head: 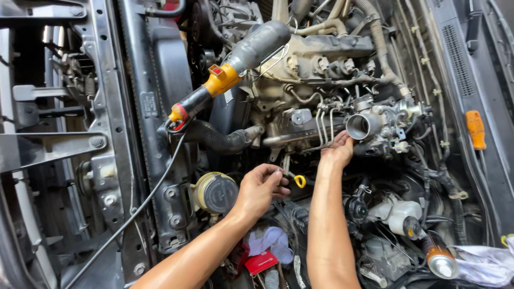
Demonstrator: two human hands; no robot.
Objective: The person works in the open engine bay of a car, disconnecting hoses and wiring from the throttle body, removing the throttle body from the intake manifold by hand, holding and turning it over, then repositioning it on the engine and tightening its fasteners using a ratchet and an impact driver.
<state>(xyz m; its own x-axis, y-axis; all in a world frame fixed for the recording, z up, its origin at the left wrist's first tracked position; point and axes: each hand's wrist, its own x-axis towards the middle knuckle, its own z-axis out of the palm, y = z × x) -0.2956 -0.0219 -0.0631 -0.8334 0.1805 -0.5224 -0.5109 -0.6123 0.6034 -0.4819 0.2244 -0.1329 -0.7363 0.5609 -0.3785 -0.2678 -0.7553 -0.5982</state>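
Both arms stretched fwd; right hand (338, 151) touching throttle body (369, 127), left hand (261, 187) pinching.

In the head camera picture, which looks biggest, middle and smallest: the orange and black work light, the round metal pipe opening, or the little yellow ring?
1. Work light, by far the largest.
2. Round metal pipe opening, near the right hand.
3. Yellow ring, smallest, by the left hand.
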